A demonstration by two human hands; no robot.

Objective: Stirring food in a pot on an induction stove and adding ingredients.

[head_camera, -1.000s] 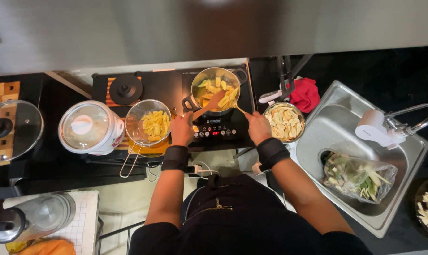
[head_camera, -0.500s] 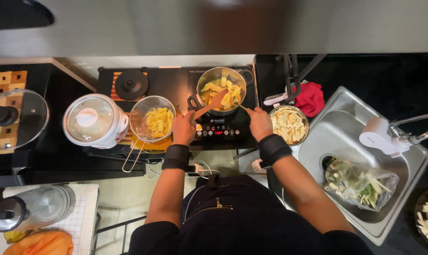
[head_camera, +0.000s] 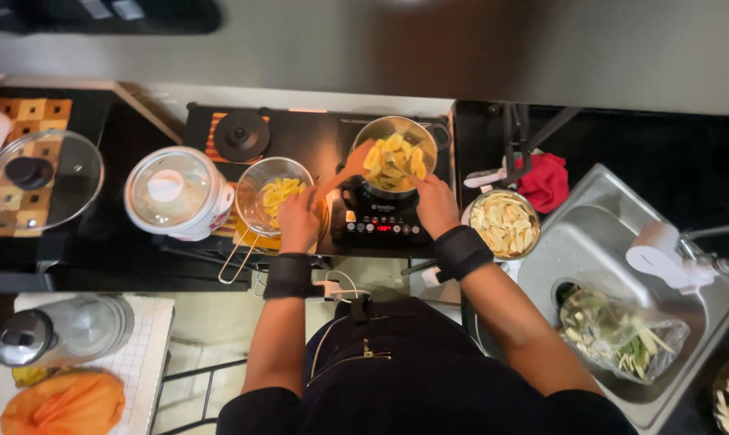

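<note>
Kitchen counter (head_camera: 702, 153) | pot (head_camera: 392, 153) of yellow slices | left hand (head_camera: 300, 217) grips spatula (head_camera: 352, 167) | right hand (head_camera: 435, 205) seemingly closed on pot

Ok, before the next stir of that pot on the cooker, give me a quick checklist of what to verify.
1. Left hand grips the spatula: ok.
2. Spatula blade reaches the yellow slices in the pot: ok.
3. Right hand steadies the pot at its near rim: ok.
4. Pot sits squarely on the induction cooker: ok.
5. Cooker powered, red display lit: ok; setting: cannot tell.
6. Strainer bowl stands apart from the pot: ok.
</note>
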